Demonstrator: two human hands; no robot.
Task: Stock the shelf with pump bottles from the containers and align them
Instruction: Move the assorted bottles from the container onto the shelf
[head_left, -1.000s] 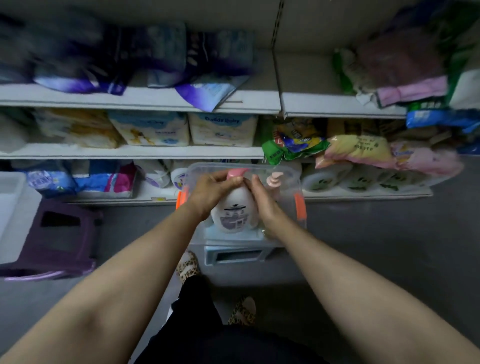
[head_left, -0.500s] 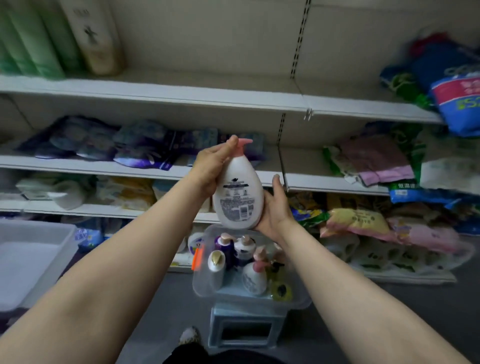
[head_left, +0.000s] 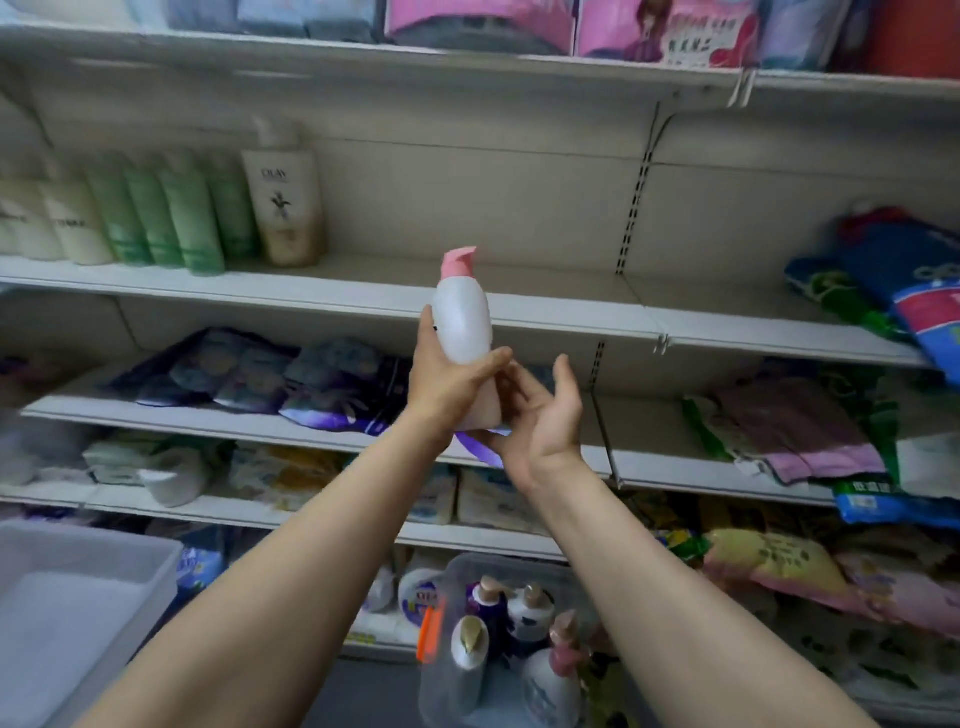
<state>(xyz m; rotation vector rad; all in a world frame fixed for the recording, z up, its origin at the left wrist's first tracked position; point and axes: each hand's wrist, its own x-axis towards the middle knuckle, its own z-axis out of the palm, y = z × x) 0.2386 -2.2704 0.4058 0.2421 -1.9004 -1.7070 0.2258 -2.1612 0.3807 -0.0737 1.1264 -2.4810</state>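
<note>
I hold a white pump bottle (head_left: 462, 322) with a pink pump top upright in front of a white shelf (head_left: 519, 306). My left hand (head_left: 447, 379) is wrapped around its lower body. My right hand (head_left: 540, 415) is just right of the bottle's base, fingers spread, fingertips near or touching the base. The shelf stretch behind the bottle is bare; a cream Olay pump bottle (head_left: 285, 202) and several green tubes (head_left: 171, 218) stand at its left. A clear plastic container (head_left: 452, 654) with several pump bottles (head_left: 470, 644) sits below, between my forearms.
A white empty bin (head_left: 72, 603) is at the lower left. Lower shelves carry purple and white soft packs (head_left: 260, 374). Bagged goods (head_left: 904, 291) lie on the shelves at right. An upper shelf holds pink packages (head_left: 660, 26).
I lifted the bottle out of the container up to shelf height and turned it so its label faces away. My right hand has loosened from the bottle's side and opened near the base.
</note>
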